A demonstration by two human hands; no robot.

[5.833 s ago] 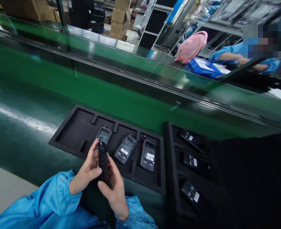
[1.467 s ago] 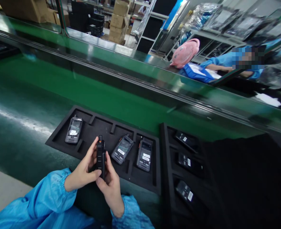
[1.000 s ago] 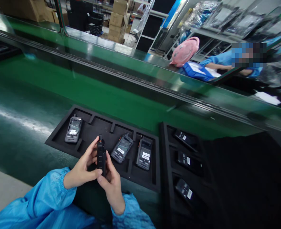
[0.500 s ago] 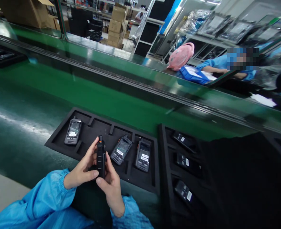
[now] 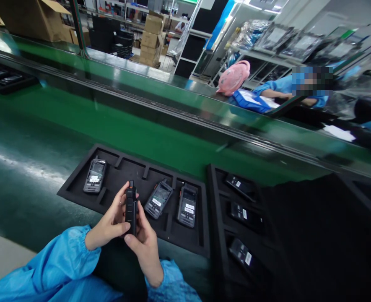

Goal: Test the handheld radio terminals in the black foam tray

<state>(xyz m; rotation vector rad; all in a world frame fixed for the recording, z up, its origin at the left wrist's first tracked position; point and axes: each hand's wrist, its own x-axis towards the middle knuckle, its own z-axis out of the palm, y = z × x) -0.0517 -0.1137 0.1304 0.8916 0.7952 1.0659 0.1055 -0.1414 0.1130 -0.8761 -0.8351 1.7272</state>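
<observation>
Between my two hands a black two-way radio (image 5: 131, 212) stands upright, its narrow side facing me and its short antenna at the top. My left hand (image 5: 111, 224) grips it from the left, thumb low on the casing. From the right, my right hand (image 5: 146, 245) closes on it, fingertips along the edge. Behind them lies a black foam tray (image 5: 128, 167) with compartments. It holds one radio (image 5: 94, 175) at its left end, a tilted radio (image 5: 159, 199) just right of my hands, and another radio (image 5: 187, 205) at its right end.
A second black foam tray (image 5: 214, 201) on the right holds several radios, with black sheet material (image 5: 317, 235) beside it. A metal rail (image 5: 160, 110) runs along the green bench. Beyond it are a pink fan (image 5: 234, 78), a blue bin (image 5: 251, 102) and a person in blue sleeves (image 5: 276, 87).
The view has shifted slightly. Both hands keep hold of the radio, which appears turned a little so its narrow side faces me more squarely. The radios in the trays stay put.
</observation>
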